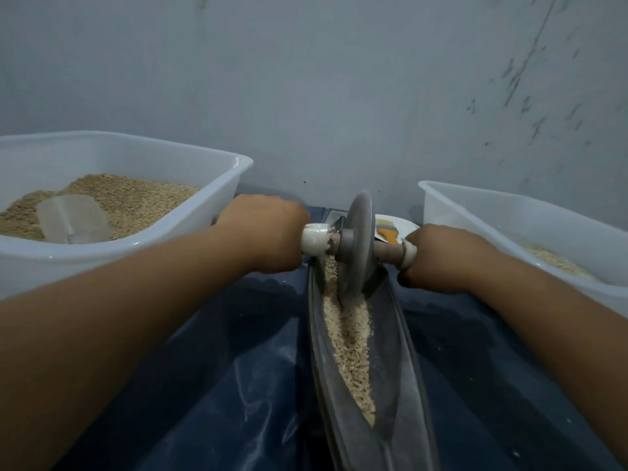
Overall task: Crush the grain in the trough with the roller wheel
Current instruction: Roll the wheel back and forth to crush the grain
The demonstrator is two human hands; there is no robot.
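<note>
Crushing stroke in progress — the left hand (268, 232) and right hand (438, 258) each hold an axle end, fingers wrapped. The wheel (355, 246) stands in the grain (350, 338) at the trough's (404, 379) far end. Next move, likely — roll it toward the near end under steady pressure.

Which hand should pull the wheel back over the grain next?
Neither alone. The left hand and right hand each grip one end of the roller wheel axle, so both should probably draw it together along the trough over the grain.
</note>
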